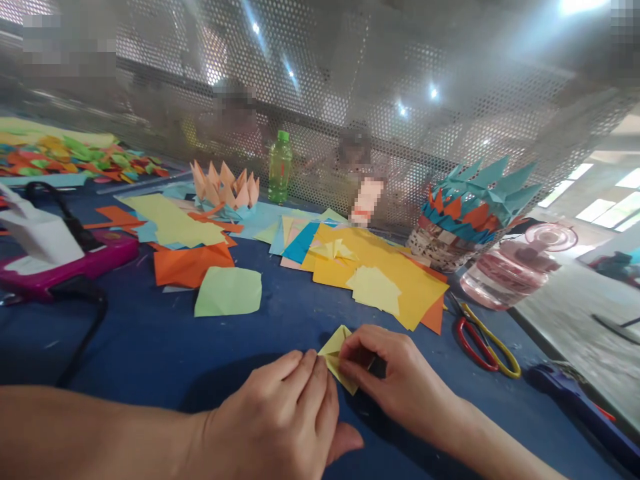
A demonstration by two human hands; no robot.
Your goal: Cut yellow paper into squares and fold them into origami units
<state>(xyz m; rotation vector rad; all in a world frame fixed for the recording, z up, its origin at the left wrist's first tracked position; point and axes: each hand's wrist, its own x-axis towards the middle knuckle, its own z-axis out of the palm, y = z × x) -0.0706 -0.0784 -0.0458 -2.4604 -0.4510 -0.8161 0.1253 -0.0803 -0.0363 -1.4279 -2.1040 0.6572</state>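
A small piece of folded pale yellow paper (345, 338) lies on the blue tabletop in front of me. My right hand (393, 363) pinches a fold of it between thumb and forefinger. My left hand (290, 407) is palm down with its fingers stretched out close together, touching the paper's left side; part of the paper is hidden under the hands. Beyond them lie a pale green paper square (229, 291), an orange paper stack (190, 265) and pale yellow squares (376, 288) on a larger yellow-orange sheet (423, 280).
Red-and-yellow-handled scissors (483, 343) and a dark blue tool (583, 403) lie at right, near a pink clear bottle (507, 273) and a paper-petalled container (445, 240). Further back are a peach paper crown (226, 187) and a green bottle (280, 170). A magenta power strip (107, 257) stands left.
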